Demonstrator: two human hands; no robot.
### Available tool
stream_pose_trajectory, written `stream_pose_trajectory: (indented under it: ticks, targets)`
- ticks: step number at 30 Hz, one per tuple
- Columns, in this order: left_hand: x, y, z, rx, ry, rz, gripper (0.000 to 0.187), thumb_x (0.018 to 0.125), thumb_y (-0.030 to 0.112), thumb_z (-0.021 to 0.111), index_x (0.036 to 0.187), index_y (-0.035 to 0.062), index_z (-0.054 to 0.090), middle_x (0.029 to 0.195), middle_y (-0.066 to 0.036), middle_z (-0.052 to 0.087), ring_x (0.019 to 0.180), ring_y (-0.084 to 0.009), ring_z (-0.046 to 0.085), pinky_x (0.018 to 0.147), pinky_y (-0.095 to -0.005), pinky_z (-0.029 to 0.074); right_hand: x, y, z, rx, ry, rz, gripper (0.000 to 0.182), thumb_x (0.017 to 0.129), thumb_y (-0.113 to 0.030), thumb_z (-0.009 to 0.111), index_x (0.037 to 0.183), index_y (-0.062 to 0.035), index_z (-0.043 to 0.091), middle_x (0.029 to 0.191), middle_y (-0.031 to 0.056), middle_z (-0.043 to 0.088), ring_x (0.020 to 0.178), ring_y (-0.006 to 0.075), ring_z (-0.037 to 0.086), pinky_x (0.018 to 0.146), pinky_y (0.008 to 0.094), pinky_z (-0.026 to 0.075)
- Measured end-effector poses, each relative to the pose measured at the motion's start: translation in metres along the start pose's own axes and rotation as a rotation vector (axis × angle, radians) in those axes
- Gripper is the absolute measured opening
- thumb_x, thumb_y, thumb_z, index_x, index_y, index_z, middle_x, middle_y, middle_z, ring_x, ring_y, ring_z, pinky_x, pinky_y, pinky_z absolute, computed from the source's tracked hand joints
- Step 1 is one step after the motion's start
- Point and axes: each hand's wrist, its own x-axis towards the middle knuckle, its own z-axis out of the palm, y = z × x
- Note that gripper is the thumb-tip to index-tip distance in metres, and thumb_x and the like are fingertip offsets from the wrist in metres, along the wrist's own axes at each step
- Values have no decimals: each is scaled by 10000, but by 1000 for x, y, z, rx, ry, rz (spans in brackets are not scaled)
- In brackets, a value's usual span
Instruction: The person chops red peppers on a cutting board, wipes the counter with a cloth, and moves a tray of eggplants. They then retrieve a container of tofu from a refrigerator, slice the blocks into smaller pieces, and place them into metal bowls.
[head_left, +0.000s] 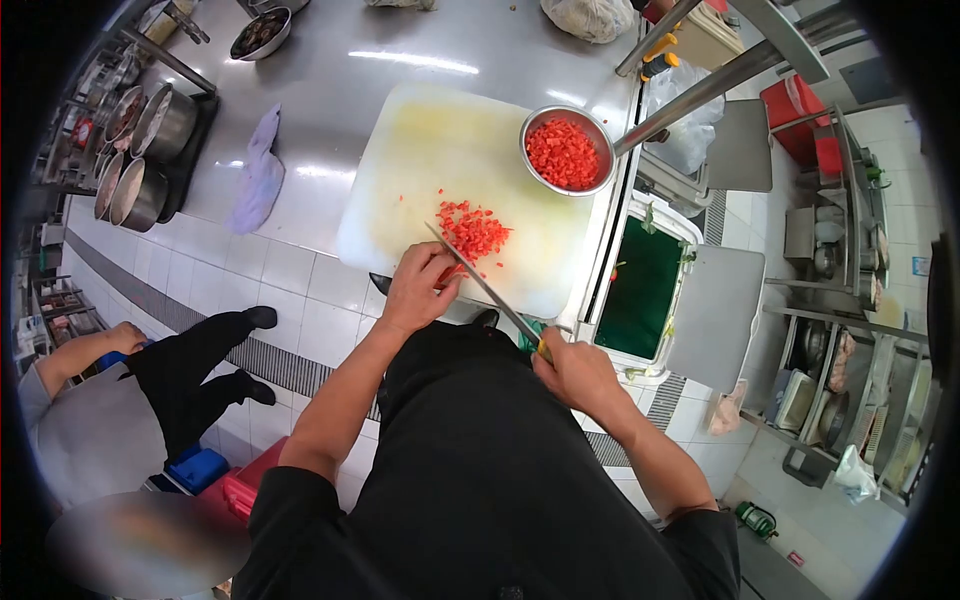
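Note:
My right hand (pixel 580 378) is wrapped round the handle of a long kitchen knife (pixel 492 292). Its blade slants across the front of a white cutting board (pixel 400 160), with the tip up and to the left. My left hand (pixel 420 287) presses its curled fingers down at the board's front edge, right beside the blade. A bit of red vegetable shows at those fingertips; most of it is hidden. Beyond the blade lies a small heap of diced red vegetable (pixel 473 230), tomato or pepper. A metal bowl (pixel 524 150) full of the same red dice stands at the board's back right.
Right of the board is an open bin (pixel 640 300) with green scraps on its rim. A lilac cloth (pixel 260 175) lies on the steel counter (pixel 320 120). Pots (pixel 140 190) stand at the far left. Another person (pixel 110 420) is on the left; a metal post (pixel 690 95) rises at the right.

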Motion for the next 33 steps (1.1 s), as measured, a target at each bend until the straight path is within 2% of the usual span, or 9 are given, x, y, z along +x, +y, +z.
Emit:
stream_pose_trajectory:
  ticks: [6, 10, 12, 14, 17, 21, 23, 28, 33]
  targets:
    - [-3, -14, 13, 55, 24, 50, 213, 757, 51, 783, 937, 51, 667, 1055, -106, 629, 982, -333, 617, 819, -430, 530, 52, 5, 46, 35, 151, -89, 276, 967, -276, 585, 1075, -33, 512, 728, 235, 682, 694, 445, 681, 666, 563, 535]
    - [-3, -5, -8, 12, -29, 40, 257, 761, 59, 793, 989, 54, 673, 1111, -125, 618, 1001, -335, 618, 829, -417, 533, 85, -15, 26, 59, 234, -206, 270, 966, -273, 579, 1051, -23, 523, 738, 229, 686, 711, 435, 686, 680, 558, 537]
    - [-6, -3, -17, -52, -37, 7, 277, 763, 63, 797, 1012, 55, 674, 1132, -132, 612, 1013, -337, 616, 835, -413, 534, 76, -24, 8, 66, 196, -139, 276, 967, -281, 577, 1040, -20, 526, 745, 239, 682, 734, 443, 684, 693, 558, 532]
    - [-11, -10, -23, 20, -66, 65, 331, 762, 77, 811, 1059, 55, 665, 1159, -139, 600, 1039, -336, 610, 850, -413, 541, 64, -21, -3, 106, 139, -61, 278, 968, -284, 576, 1052, -25, 523, 754, 253, 679, 746, 461, 675, 701, 562, 522]
    - [-7, -20, -13, 56, -72, 130, 357, 754, 74, 818, 1071, 52, 656, 1152, -134, 601, 1048, -335, 603, 845, -418, 547, 48, -9, 0, 93, 110, -54, 283, 972, -292, 573, 1069, -32, 518, 762, 263, 678, 745, 480, 663, 700, 570, 511]
    - [-4, -16, -7, 40, -71, 96, 351, 758, 57, 810, 1072, 52, 653, 1139, -133, 598, 1021, -329, 607, 836, -412, 546, 21, 0, 1, 63, 37, -26, 285, 974, -304, 578, 1077, -45, 518, 760, 262, 677, 746, 483, 661, 698, 576, 509]
    - [-4, -9, -8, -48, -39, -24, 292, 767, 40, 798, 1024, 46, 661, 1104, -125, 603, 982, -326, 613, 828, -410, 540, 6, 5, 0, 54, 26, -20, 281, 972, -300, 581, 1076, -48, 518, 756, 258, 677, 747, 481, 664, 697, 574, 512]
    - [-2, -15, 1, 51, -7, 27, 219, 774, 28, 774, 965, 48, 670, 1059, -111, 621, 955, -321, 621, 812, -410, 539, -3, 9, 11, 19, -34, 15, 273, 969, -289, 590, 1065, -45, 518, 736, 240, 676, 743, 463, 674, 686, 562, 523]
    - [-1, -18, 0, 82, -2, 53, 216, 771, 25, 760, 967, 51, 672, 1063, -110, 635, 970, -319, 623, 810, -409, 539, 54, 3, 45, 60, 170, -126, 279, 964, -281, 592, 1058, -38, 493, 732, 238, 673, 716, 460, 666, 673, 554, 522]
